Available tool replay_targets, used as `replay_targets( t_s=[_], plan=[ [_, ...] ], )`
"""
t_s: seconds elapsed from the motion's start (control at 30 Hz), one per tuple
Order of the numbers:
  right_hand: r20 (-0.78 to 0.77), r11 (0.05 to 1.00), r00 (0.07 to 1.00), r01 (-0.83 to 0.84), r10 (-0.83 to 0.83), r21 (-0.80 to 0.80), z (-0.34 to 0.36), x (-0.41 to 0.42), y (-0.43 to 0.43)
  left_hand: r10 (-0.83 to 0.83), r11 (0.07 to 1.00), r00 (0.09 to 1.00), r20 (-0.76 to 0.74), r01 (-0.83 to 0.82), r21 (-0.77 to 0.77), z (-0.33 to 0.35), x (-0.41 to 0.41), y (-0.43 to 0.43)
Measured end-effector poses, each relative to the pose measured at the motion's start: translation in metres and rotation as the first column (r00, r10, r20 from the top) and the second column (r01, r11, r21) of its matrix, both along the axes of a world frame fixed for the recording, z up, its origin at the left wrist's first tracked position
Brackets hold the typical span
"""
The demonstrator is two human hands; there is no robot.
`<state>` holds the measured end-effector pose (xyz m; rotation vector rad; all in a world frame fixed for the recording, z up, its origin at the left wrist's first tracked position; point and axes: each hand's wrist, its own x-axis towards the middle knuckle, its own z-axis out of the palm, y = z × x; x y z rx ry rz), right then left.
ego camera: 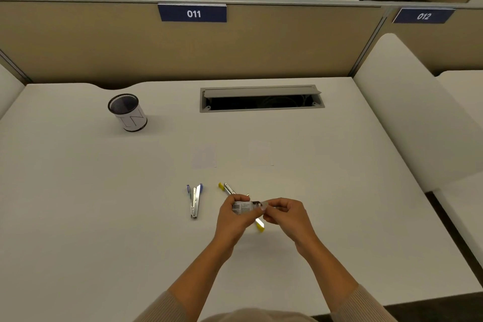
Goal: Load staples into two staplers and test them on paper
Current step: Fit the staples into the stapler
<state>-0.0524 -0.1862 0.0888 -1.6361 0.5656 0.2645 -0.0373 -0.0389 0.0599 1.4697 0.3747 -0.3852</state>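
You are holding a small white staple box (241, 207) with a barcode label above the desk, its inner tray sliding out to the right. The blue-tipped stapler (195, 200) is lying hinged open to your left. The yellow-tipped stapler (227, 188) is lying open beneath the box. Two pale paper slips (204, 157) are resting farther back.

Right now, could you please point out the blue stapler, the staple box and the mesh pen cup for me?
blue stapler (194, 200): head view, on its opened metal arms.
staple box (241, 207): head view, on its barcoded label face.
mesh pen cup (132, 119): head view, on its white paper wrap.
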Motion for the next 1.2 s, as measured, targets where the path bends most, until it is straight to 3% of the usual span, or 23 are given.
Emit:
replay_targets(
  t_s=[0.4, 0.67, 0.87, 1.2],
  plan=[
    [0.003, 0.993, 1.0, -0.029, 0.029, 0.113, 0.004, -0.001, 0.0, 0.061, 0.996, 0.997, -0.052, -0.065, -0.064, -0.001, 0.0, 0.001],
    [0.009, 0.989, 1.0, -0.002, 0.001, 0.149, 0.0, -0.003, 0.0, 0.014, 0.997, 1.0, -0.009, -0.014, -0.073, -0.002, -0.001, 0.002],
    [0.01, 0.992, 0.999, 0.034, -0.036, 0.124, -0.003, -0.002, 0.002, 0.013, 0.989, 0.995, -0.097, -0.027, -0.147, 0.003, 0.002, 0.002],
    [0.047, 0.999, 0.998, 0.033, -0.035, 0.033, -0.009, -0.002, 0.004, -0.023, 0.995, 0.999, -0.037, 0.019, -0.093, 0.006, 0.001, 0.004]
  ],
)
